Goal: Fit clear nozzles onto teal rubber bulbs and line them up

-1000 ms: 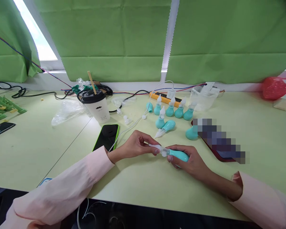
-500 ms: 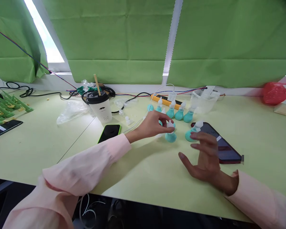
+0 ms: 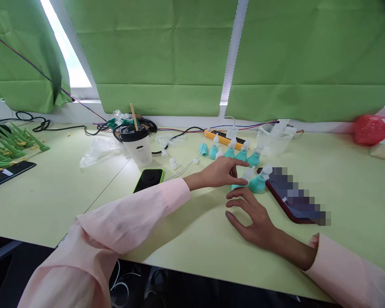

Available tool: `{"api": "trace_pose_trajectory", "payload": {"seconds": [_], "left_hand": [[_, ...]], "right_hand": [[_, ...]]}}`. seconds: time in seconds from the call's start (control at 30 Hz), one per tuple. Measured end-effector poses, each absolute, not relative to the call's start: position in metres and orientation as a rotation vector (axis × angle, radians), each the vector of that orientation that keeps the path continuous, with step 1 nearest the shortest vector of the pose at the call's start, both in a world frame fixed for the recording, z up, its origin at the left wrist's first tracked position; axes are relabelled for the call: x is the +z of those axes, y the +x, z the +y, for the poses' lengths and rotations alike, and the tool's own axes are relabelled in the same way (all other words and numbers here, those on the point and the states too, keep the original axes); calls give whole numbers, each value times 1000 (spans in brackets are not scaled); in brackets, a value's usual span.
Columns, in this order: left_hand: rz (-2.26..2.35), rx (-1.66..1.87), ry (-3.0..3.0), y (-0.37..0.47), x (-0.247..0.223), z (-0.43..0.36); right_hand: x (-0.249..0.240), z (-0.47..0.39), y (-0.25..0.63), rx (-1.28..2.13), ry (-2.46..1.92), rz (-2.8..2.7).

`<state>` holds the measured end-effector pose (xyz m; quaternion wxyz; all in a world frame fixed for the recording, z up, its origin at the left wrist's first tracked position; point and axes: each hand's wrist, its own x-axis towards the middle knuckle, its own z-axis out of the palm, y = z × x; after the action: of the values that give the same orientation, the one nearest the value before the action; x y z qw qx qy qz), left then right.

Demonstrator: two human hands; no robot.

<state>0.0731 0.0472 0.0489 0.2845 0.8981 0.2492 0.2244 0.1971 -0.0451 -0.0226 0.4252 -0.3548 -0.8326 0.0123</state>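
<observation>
Several teal bulbs with clear white nozzles stand on the table, one of them a bulb (image 3: 213, 152) at the back of the group. My left hand (image 3: 226, 171) reaches over the group, thumb and forefinger apart beside a tilted bulb (image 3: 247, 173) that it partly covers. Right of that, another bulb (image 3: 258, 184) leans toward the dark phone. Just in front, my right hand (image 3: 252, 216) hovers with its fingers spread and curved, holding nothing. A loose teal bulb (image 3: 203, 149) lies at the back left of the group.
A lidded paper cup (image 3: 137, 147) with a straw stands left of centre, behind a green-edged phone (image 3: 149, 179). The red-edged phone (image 3: 295, 199) lies on the right. Behind the bulbs are an orange power strip (image 3: 223, 138) and a clear plastic container (image 3: 274, 141). Cables cross the back.
My left hand has moved right, from the front bulb it was pinching, and its fingers have parted. That bulb now tilts beside the right one. My right hand has moved left.
</observation>
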Motion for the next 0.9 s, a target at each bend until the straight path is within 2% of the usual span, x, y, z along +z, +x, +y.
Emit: {"api": "trace_pose_trajectory", "payload": {"seconds": [0.17,0.27,0.37,0.47,0.7,0.9], "left_hand": [[923,589,2601,49,53,43],[1217,360,2806,37,35,39],[1284,210,2893,34,12,37],[1312,260,2912,37,10,37],[1278,417,3028,69,52,43],[1362,521,3125,102,58,75]], "right_hand": [[-26,-42,197,150,-949,-2074],[-26,-43,196,216,-948,-2112],[-24,-44,195,233,-950,-2117],[-23,-44,194,228,-949,-2105],[-25,-45,193,209,-934,-2076],[-25,-45,194,206,-914,-2064]]}}
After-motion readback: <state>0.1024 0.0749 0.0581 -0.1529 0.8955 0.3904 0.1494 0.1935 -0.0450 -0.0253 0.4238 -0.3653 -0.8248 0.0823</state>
